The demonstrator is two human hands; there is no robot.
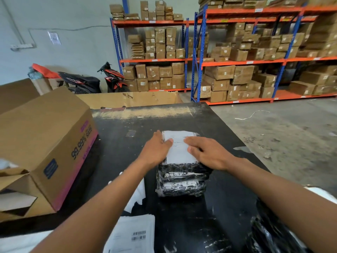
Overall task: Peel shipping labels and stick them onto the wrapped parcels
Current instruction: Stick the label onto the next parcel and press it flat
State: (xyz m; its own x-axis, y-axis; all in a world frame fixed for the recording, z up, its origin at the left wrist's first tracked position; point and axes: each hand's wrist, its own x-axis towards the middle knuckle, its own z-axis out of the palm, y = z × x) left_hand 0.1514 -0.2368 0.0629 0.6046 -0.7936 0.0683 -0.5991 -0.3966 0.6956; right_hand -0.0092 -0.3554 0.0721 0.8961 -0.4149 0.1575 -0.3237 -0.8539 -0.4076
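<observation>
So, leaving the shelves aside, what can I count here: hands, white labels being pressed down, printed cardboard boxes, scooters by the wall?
hands: 2, left hand and right hand
white label: 1
printed cardboard box: 1
scooters: 2, black scooter and red-and-black scooter
Total: 6

Both hands, left hand and right hand, press a white label flat onto a black-wrapped parcel mid-bench.

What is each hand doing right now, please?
Left hand: open, pressing the label flat on the parcel.
Right hand: open, pressing the same label.
</observation>
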